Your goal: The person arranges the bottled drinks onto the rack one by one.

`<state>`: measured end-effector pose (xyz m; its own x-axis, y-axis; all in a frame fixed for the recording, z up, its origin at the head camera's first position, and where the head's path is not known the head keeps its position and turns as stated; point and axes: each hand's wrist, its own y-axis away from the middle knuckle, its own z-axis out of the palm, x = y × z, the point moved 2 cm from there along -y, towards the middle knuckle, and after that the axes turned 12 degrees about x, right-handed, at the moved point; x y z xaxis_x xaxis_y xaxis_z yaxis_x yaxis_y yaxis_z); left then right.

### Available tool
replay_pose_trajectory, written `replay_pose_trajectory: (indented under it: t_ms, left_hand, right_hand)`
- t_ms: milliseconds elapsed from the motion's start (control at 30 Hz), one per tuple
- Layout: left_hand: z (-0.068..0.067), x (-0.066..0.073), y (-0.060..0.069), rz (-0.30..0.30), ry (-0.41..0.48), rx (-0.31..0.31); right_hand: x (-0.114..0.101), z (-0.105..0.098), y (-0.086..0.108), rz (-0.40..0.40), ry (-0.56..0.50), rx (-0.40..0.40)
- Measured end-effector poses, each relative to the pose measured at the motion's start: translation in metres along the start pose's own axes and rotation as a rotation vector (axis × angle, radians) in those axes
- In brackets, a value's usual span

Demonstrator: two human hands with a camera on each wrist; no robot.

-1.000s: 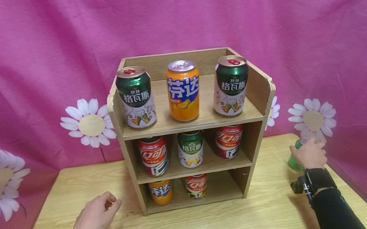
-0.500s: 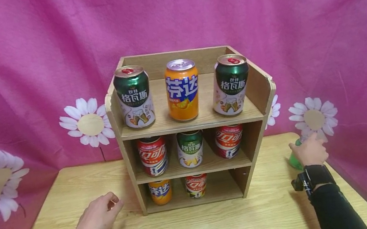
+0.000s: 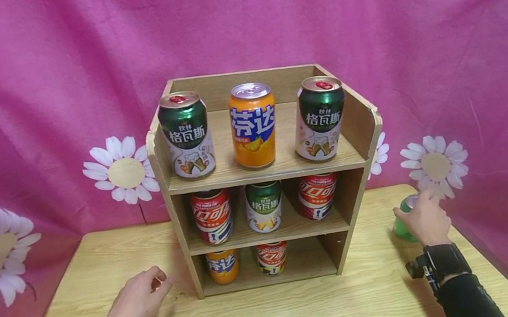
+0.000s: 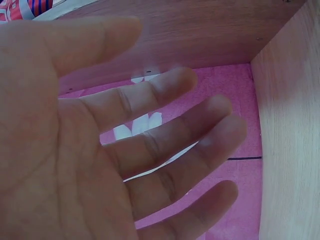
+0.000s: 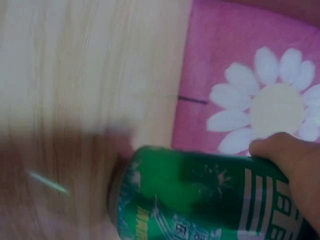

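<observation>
At the right side of the table my right hand [image 3: 429,219] grips a green drink can [image 3: 403,228] near its top. In the right wrist view the can [image 5: 185,195] shows white stripes, with my thumb against its side; whether its base touches the table I cannot tell. My left hand [image 3: 134,304] hovers left of a wooden shelf [image 3: 257,175], holding nothing. In the left wrist view, the fingers [image 4: 150,145] are spread and loosely bent.
The shelf's top holds two green-and-white cans [image 3: 187,135] [image 3: 320,118] around an orange can [image 3: 254,125]. Its middle level has two red cans [image 3: 213,216] [image 3: 319,196] and a green-and-white can [image 3: 265,206]. Below stand an orange can [image 3: 223,267] and a red can [image 3: 273,258]. A pink curtain [image 3: 45,104] hangs behind.
The green can has shifted slightly left toward the shelf, with my right hand on it. My left hand has barely moved. The cans on the shelf stand as before.
</observation>
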<state>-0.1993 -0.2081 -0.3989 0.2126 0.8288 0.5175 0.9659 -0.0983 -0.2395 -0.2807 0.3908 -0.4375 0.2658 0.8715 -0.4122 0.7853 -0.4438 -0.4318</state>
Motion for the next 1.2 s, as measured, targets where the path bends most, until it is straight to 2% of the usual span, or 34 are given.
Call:
replay_pose_trajectory:
  t_ms: [200,367,533,1067,1200]
  left_hand:
    - [0.001,-0.001,0.000,0.015,0.002,0.017]
    - [0.001,-0.001,-0.001,0.014,0.005,0.004]
    - [0.001,-0.002,-0.002,0.011,0.007,-0.002]
    - [0.003,-0.002,-0.003,0.026,0.002,-0.011]
    - [0.004,-0.001,-0.003,0.025,0.001,-0.017]
  right_hand:
    - [-0.016,-0.013,0.017,-0.138,-0.061,0.016]
    - [-0.025,-0.027,0.035,-0.246,-0.117,-0.033]
    - [-0.034,-0.042,0.051,-0.312,-0.158,-0.101]
    - [-0.065,-0.083,0.095,-0.527,-0.332,-0.225]
    - [-0.071,-0.089,0.103,-0.553,-0.357,-0.262]
